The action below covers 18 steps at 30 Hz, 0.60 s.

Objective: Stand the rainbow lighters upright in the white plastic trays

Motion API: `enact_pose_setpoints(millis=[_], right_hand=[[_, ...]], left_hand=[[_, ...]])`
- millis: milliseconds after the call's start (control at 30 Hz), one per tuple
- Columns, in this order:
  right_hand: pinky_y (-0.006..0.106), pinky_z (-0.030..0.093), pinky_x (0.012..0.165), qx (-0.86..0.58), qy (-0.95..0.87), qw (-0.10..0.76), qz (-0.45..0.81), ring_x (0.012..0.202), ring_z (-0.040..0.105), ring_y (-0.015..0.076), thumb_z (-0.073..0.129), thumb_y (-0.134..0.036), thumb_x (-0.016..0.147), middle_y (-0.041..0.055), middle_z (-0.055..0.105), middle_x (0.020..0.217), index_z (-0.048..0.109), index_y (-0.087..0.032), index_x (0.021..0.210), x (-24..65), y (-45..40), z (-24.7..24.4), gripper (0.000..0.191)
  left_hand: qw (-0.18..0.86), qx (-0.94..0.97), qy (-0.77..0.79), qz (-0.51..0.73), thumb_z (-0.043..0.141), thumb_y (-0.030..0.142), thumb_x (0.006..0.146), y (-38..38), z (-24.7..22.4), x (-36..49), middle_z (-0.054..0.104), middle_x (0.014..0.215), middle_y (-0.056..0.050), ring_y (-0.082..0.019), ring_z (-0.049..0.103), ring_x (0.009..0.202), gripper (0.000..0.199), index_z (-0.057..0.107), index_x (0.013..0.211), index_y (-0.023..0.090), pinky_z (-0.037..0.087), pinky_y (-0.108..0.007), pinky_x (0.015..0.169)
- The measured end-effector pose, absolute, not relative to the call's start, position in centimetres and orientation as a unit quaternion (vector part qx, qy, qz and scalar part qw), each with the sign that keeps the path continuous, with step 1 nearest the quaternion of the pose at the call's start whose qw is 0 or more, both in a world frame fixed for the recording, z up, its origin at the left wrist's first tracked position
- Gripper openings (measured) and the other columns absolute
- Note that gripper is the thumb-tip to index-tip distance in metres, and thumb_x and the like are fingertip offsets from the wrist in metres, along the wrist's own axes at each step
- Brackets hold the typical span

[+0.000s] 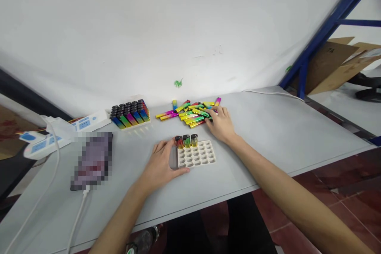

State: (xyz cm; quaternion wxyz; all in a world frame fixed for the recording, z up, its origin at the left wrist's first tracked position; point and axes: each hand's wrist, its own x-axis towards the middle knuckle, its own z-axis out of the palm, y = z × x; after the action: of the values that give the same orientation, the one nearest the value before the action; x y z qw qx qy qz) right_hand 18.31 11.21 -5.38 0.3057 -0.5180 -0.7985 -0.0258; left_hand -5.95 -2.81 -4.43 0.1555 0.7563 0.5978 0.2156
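Right hand (220,124): bent over the right end of the shiny coloured pile (187,118), fingertips among the pieces; whether it has pinched one, I cannot tell.
Left hand (160,163): spread wide along the left side of the white tray (194,156), thumb at its near left corner, forefinger by its far left corner, seemingly bracing it.
Slotted tray: flat under three upright lighters in its far row, red (179,143), green (186,141) and pale yellow (194,140), from its left corner inward; other slots bare.
Pile: beyond the tray's far edge, pieces crossing one another at all angles.
Packed block: rows of black-topped lighters (129,116) standing beyond the tray to its left.
Slip risk: the tray could skid or twist if the left hand eased off while a piece was pressed in.
Topple risk: the forefinger, so near the red lighter, might tip it; tugging a crossed piece could send others sliding.
Surface: grey (268,135), with a blurred dark device (93,158), a white cable (78,214) and power strips (89,122) left of the tray.
Room: white wall (190,27) behind the tray; blue frame (312,43) and cardboard boxes (330,63) far to its right; reddish tiled floor (351,206) below.
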Motion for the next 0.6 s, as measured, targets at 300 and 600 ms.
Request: enact_pose_setpoints(millis=[300, 600], right_hand=[[0.047, 0.041, 0.098, -0.525, -0.745, 0.409, 0.046, 0.113, 0.048, 0.0306, 0.059, -0.031, 0.089, 0.0141, 0.059, 0.117, 0.066, -0.019, 0.102, 19.1, 12.0, -5.8, 0.019], [0.024, 0.035, 0.046, -0.41, -0.586, 0.509, 0.48, 0.046, 0.041, 0.0113, 0.048, -0.06, 0.093, -0.0082, 0.046, 0.062, 0.039, -0.027, 0.101, 18.4, 9.6, -3.7, 0.035]], left_hand=[[0.143, 0.746, 0.617, 0.206, 0.076, 0.06, 0.069, -2.8, -4.7, -6.0, 0.056, 0.118, -0.01, -0.034, 0.051, 0.114, 0.08, 0.045, 0.132, 0.021, 0.044, -0.048, 0.096], [0.142, 0.755, 0.602, 0.217, 0.073, 0.062, 0.071, -2.9, -4.5, -5.9, 0.058, 0.117, -0.01, -0.035, 0.053, 0.111, 0.076, 0.047, 0.131, 0.023, 0.045, -0.049, 0.093]])
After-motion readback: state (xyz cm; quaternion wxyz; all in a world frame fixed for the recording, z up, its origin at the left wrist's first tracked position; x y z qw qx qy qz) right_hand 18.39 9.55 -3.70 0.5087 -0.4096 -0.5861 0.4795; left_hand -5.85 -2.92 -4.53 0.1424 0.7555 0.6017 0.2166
